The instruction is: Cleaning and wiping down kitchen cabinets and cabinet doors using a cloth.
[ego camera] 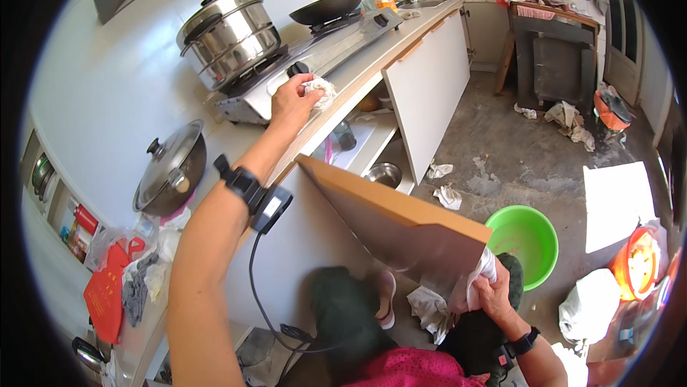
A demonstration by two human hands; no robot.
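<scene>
My left hand (294, 96) grips a crumpled white paper wad (321, 92) at the front edge of the countertop (343, 80), beside the gas stove (343, 46). Lower right, my right hand (492, 290) holds a white cloth (483, 271) against the outer corner of an open cabinet door (397, 226). This door has a wood-coloured edge and swings out in front of my knees. Between the doors the cabinet shelf (359, 143) shows a dark glass jar (344, 135), with a metal bowl (385, 174) lower down.
A second open cabinet door (429, 81) juts out farther along. A steel steamer pot (231, 38) and a black frying pan (327, 7) stand on the stove; a lidded wok (172, 169) is to the left. A green basin (528, 242) and crumpled paper (448, 197) lie on the floor.
</scene>
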